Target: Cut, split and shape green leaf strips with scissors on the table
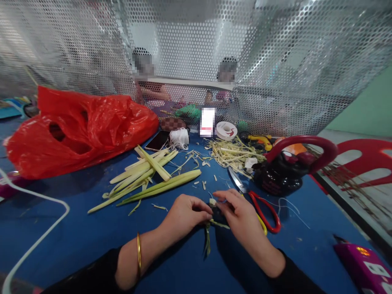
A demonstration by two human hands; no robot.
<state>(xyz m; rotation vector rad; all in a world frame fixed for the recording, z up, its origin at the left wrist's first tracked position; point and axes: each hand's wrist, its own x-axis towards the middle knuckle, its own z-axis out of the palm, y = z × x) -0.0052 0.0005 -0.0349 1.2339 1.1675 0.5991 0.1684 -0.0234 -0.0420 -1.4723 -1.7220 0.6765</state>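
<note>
My left hand, closed in a pinch, holds a green plant strip whose dark end hangs below the fingertips. Close to it, my right hand has its thumb and forefinger drawn together by a small pale piece; whether it grips that piece or a fine thread is hard to make out. Red-handled scissors lie beside the right hand, a yellow handle partly hidden under it. Left of the hands rests a loose pile of long pale-green stalks. Small cut bits are scattered ahead of the fingers.
A red plastic bag fills the back left, near a phone and white thread. Shredded strips, a ribbon spool and a black pot with red handle stand back right. Behind is a perforated metal screen.
</note>
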